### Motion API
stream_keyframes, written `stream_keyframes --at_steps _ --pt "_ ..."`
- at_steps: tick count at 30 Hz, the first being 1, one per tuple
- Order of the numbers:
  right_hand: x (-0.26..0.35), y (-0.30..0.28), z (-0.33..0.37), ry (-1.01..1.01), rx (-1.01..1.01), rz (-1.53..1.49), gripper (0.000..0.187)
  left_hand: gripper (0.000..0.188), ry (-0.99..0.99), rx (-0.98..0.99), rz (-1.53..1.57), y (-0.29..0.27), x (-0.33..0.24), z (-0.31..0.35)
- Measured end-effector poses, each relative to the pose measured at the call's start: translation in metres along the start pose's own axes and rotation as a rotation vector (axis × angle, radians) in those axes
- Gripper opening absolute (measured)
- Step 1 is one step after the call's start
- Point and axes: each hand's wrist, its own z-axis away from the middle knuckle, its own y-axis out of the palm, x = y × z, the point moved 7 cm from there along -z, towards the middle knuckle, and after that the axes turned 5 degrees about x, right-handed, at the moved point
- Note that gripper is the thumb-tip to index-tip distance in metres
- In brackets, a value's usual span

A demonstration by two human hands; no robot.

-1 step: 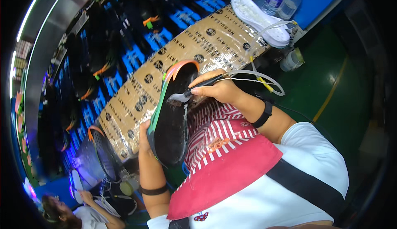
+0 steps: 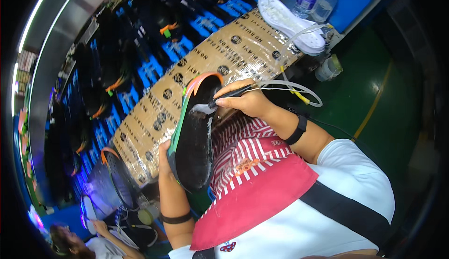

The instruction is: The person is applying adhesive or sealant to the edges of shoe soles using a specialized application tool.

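A shoe sole (image 2: 191, 151), black inside with a green and orange rim, is tilted in front of my apron. My left hand (image 2: 164, 150) grips its left edge, most of the fingers hidden behind it. My right hand (image 2: 244, 99) is closed round the dark handle of a brush (image 2: 229, 95). Pale bristles touch the inner face of the sole near its upper half, where a wet whitish smear shows. From the handle's end a clear tube (image 2: 285, 82) loops to the right, with a yellow connector (image 2: 301, 97) on it.
A cardboard-covered bench (image 2: 196, 67) lies beyond the sole. At its far right sit a white sole (image 2: 287, 22), two plastic bottles (image 2: 323, 4) and a small tub (image 2: 329, 68). Blue racks with dark shoe parts (image 2: 149, 67) run behind. Another person (image 2: 100, 245) works lower left, near another sole (image 2: 117, 177).
The view has shifted very slightly. Both hands keep their hold, and the brush stays against the sole.
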Motion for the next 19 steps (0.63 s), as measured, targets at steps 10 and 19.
stream_keyframes --at_steps 10,19 --pt "0.048 0.027 0.018 -0.603 0.005 0.311 0.023 0.063 0.355 0.022 0.104 0.024 -0.008 -0.026" --pt "0.016 -0.035 0.007 -0.132 -0.17 -0.006 0.022 0.075 0.411 0.404 0.333 0.048 0.016 -0.018"
